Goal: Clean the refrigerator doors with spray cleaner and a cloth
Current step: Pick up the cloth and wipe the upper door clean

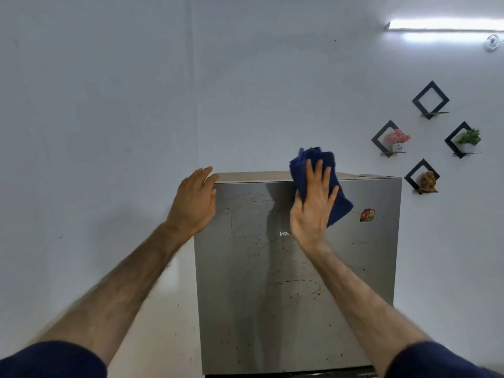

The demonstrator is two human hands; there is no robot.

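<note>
Refrigerator door point(272, 282), grey and glossy, fills the lower middle of the view, its face spotted and streaked with reddish-brown marks. Its top edge runs level just under the fingers of both hands, and its left edge drops straight down beside the left forearm. The right hand point(313, 203) lies flat with fingers straight and slightly spread, pressing a dark blue cloth point(336, 200) against the upper part of the door; the cloth's upper fold stands above the door's top edge and its lower corner hangs out to the right of the palm. The left hand point(195, 200) rests on the door's upper left corner, fingers straight and close together, reaching over the top. A small sticker point(367, 215) sits near the right edge, just apart from the cloth. Bare white wall point(109, 105) opens wide to the left and above; diamond wall shelves point(430, 100) hang to the right.
</note>
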